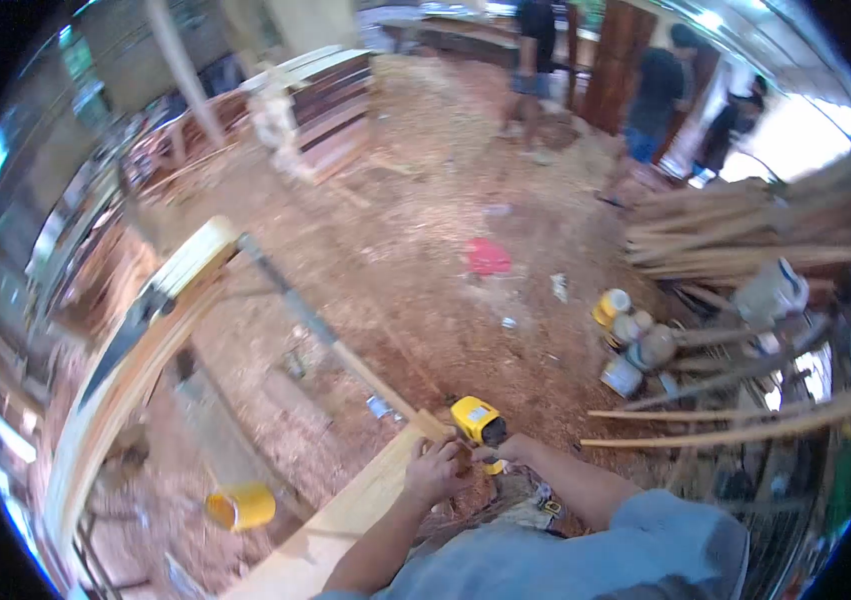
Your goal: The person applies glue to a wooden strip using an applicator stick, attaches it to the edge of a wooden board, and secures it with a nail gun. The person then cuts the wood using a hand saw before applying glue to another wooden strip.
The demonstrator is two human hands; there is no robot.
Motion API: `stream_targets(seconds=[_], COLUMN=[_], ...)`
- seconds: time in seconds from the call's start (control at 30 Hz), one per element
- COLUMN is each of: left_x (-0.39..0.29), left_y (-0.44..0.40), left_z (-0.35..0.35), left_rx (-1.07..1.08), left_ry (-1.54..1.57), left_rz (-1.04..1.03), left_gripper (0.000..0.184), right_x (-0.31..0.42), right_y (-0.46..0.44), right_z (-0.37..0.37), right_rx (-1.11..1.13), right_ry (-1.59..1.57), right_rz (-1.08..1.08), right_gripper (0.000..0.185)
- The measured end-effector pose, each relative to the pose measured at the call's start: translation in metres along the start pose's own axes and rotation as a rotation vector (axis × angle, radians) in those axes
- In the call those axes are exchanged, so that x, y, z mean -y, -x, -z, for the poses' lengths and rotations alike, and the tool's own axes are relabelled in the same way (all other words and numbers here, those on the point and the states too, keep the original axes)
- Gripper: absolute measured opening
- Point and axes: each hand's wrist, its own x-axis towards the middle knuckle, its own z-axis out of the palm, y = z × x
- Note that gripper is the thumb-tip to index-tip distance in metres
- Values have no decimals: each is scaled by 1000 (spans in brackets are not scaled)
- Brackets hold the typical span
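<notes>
My left hand (434,472) curls its fingers over the near end of a long pale wooden board (350,515), which runs down toward the lower left. Close beside it, my right hand (515,450) is closed around the grip of a yellow-and-black power tool (475,416), perhaps a drill. The tool's head sits right at the board's end; its working tip is hidden. A narrow wooden strip (370,372) extends from the board's end toward the upper left. Below the right hand, a small yellow-and-black item, like a tape measure (548,503), lies near my shirt.
A stacked wooden beam (135,370) with a dark tool on it stands left. A yellow container (242,507) lies below it. Right are bottles and jars (630,350), long wood strips (735,430) and a timber pile (715,230). Several people (657,95) stand behind.
</notes>
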Motion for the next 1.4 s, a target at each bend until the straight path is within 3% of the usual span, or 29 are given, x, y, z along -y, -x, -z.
stream_targets(seconds=[0.1, 0.23, 0.37, 0.47, 0.53, 0.63, 0.7, 0.87, 0.97, 1.07, 1.17, 1.27, 1.33, 1.4], left_x=[1, -15, -17, -19, -20, -21, -21, -19, -25, -24, -22, -19, -17, -16], left_y=[3, 6, 10, 8, 8, 9, 9, 5, 5, 4, 7, 5, 5, 5], left_z=[-3, -9, -33, -24, -19, -9, 0, -21, -9, -7, -12, -14, -16, -18], left_rx=[-16, -128, -268, -161, -227, -238, -74, -193, -193, -246, -204, -304, -215, -276], left_ry=[57, 116, 101, 121, 71, 68, -15, 45, 68, 9, 131, 110, 234, 161], left_rz=[31, 143, 127, 158, 166, 157, 156, 183, 221, 208, 206, 165, 204, 175], left_gripper=[27, 27, 19, 16, 15, 15, 13, 13, 13, 14, 15, 16, 16, 15], right_x=[-68, -48, -43, -51, -15, -27, -29, -13, -33, -46, -54, -37, -40, -40], right_y=[-40, -53, -67, -88, -54, -69, -67, -54, -72, -84, -89, -72, -68, -67], right_z=[12, 22, 29, 28, 29, 27, 26, 26, 29, 38, 33, 29, 31, 31], right_rx=[36, 229, 171, 200, 223, 303, 330, 371, 570, 472, 509, 509, 416, 419], right_ry=[-104, -106, -107, 67, -25, -129, -255, -123, -356, -209, -332, -356, -301, -331], right_rz=[-18, -15, 184, 229, 223, 235, 204, 225, 197, 138, 126, 184, 172, 184], right_gripper=[47, 43, 43, 40, 41, 38, 40, 35, 34, 33, 36, 38, 38, 38])
